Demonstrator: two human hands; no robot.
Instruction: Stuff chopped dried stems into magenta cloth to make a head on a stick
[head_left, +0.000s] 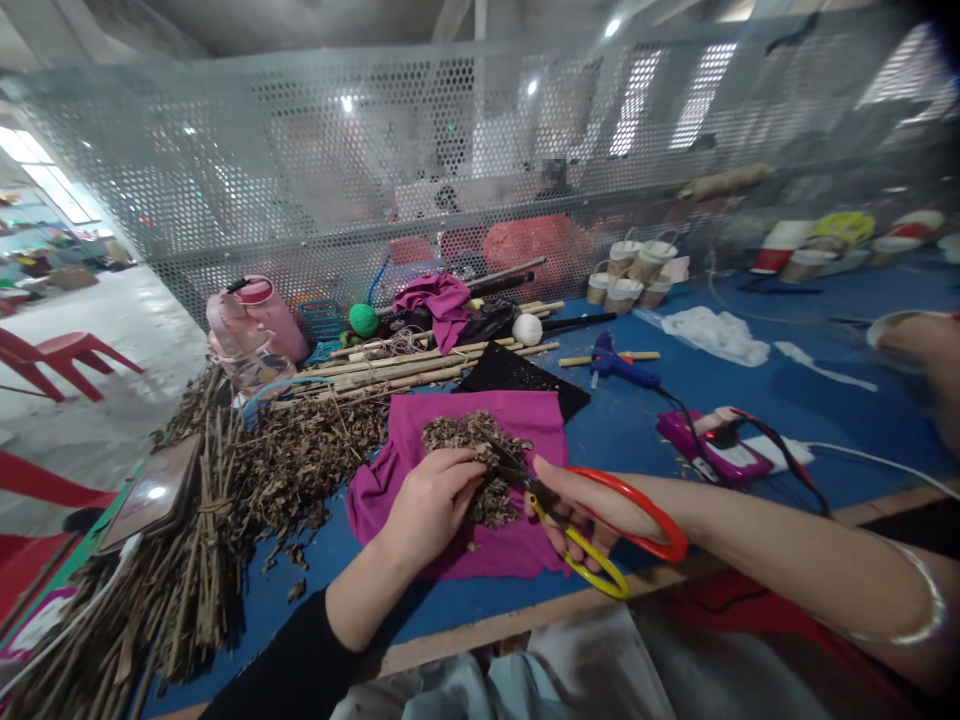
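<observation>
A heap of crumbled dried leaves (457, 432) lies on a magenta cloth (544, 415) in front of me. The fingers of my left hand (439, 505) are closed around some of these leaves at the heap's near side. In my right hand (600, 510) is a pair of scissors with dark blades (511, 470), one red handle loop and one yellow. Their blades reach into the leaves beside my left fingertips, and the tips are partly hidden among them. Whether the blades touch a leaf, I cannot tell.
More dried leaves (315, 450) and bundled stalks (202, 560) cover the left. A phone (154, 490) rests on the stalks. Behind are sticks (405, 370) and black cloth (499, 375). To the right lie a blue glue gun (622, 365) and a power strip (720, 450). Another person's hand (919, 345) is far right.
</observation>
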